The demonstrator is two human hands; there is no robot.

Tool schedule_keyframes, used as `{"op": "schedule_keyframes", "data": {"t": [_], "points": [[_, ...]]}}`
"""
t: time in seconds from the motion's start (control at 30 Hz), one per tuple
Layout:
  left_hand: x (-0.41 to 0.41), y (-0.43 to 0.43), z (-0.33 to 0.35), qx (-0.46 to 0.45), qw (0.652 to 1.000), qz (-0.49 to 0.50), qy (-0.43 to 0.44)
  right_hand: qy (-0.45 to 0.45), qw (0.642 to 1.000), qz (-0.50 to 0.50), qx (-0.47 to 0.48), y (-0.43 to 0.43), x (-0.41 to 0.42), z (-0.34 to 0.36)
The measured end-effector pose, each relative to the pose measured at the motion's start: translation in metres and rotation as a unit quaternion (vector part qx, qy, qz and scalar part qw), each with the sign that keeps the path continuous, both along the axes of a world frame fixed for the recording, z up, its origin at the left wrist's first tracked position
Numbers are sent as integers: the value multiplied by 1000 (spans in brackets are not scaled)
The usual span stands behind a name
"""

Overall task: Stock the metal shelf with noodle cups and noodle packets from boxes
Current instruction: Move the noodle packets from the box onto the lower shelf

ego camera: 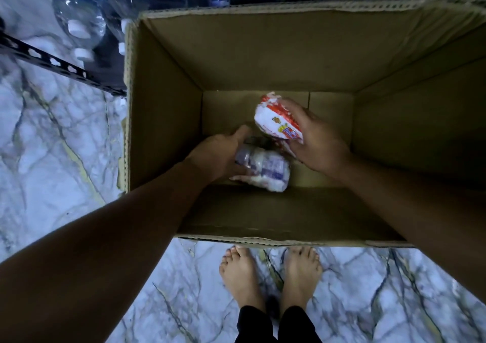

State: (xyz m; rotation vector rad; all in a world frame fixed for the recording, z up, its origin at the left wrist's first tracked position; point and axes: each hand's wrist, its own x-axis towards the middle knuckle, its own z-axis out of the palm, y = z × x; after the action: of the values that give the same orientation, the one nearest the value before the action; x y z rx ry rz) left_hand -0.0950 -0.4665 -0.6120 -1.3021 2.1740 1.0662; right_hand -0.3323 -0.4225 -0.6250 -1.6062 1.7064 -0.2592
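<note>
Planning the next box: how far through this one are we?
Done: the box looks nearly emptied, floor mostly bare. In hand: right hand holds a red-white packet, left hand grips a purple packet. Left: shelving both; only a shelf rail shows.

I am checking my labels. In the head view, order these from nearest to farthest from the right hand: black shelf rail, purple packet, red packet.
1. red packet, held in the right hand.
2. purple packet, lower left, in the left hand.
3. black shelf rail, far left, outside the box.
</note>
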Motion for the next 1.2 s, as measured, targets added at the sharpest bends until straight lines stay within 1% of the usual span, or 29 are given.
{"op": "schedule_keyframes", "data": {"t": [0.07, 0.1, 0.13, 0.17, 0.2, 0.23, 0.27, 0.3, 0.37, 0.43, 0.5, 0.57, 0.63, 0.7, 0.8, 0.87, 0.97, 1.03, 1.1, 1.13, 1.2], "points": [[1, 1, 6, -18, 994, 102, 37, -35, 999, 33, 16, -6, -2, 1], [1, -1, 9, -38, 988, 137, 57, -20, 998, 55, 3, -7, -2, 2], [0, -4, 10, -60, 983, 156, 76, 17, 997, 76, -27, -5, -2, 5], [-1, -8, 11, -77, 981, 152, 92, 60, 991, 91, -73, -2, -1, 10], [-4, -13, 10, -90, 983, 124, 102, 89, 983, 103, -120, 3, 0, 15], [-8, -19, 9, -103, 987, 71, 104, 94, 975, 123, -159, 10, 2, 20], [-12, -26, 5, -116, 988, 8, 99, 79, 969, 155, -176, 18, 5, 23], [-18, -32, 3, -118, 989, -48, 80, 53, 966, 195, -161, 25, 9, 24], [-29, -42, -3, -94, 988, -122, 28, 24, 966, 251, -61, 33, 21, 18], [-40, -47, -12, -75, 983, -166, -5, 33, 965, 260, 27, 37, 34, 2], [-48, -49, -18, -67, 982, -174, -17, 68, 952, 293, 54, 35, 46, -12], [-53, -48, -18, -70, 986, -150, -5, 96, 940, 320, 71, 32, 53, -21], [-57, -46, -15, -74, 991, -114, 15, 97, 944, 307, 72, 28, 55, -23], [-57, -43, -6, -82, 993, -77, 41, 92, 946, 307, 53, 27, 51, -21], [-48, -38, 7, -101, 992, 7, 81, 73, 945, 318, 26, 26, 30, -11], [-37, -36, 13, -115, 986, 68, 96, 67, 951, 300, 27, 29, 9, 1], [-13, -34, 6, -125, 983, 127, 50, 98, 969, 218, 63, 41, -25, 9], [-1, -29, -3, -116, 985, 129, -6, 143, 973, 169, 68, 45, -41, 9], [0, -24, -7, -119, 985, 114, -46, 186, 969, 145, 75, 45, -47, 6], [-3, -22, -7, -131, 984, 105, -52, 195, 966, 147, 84, 43, -46, 5], [-11, -19, -6, -182, 980, 66, -43, 200, 958, 184, 90, 40, -42, 1]]}}
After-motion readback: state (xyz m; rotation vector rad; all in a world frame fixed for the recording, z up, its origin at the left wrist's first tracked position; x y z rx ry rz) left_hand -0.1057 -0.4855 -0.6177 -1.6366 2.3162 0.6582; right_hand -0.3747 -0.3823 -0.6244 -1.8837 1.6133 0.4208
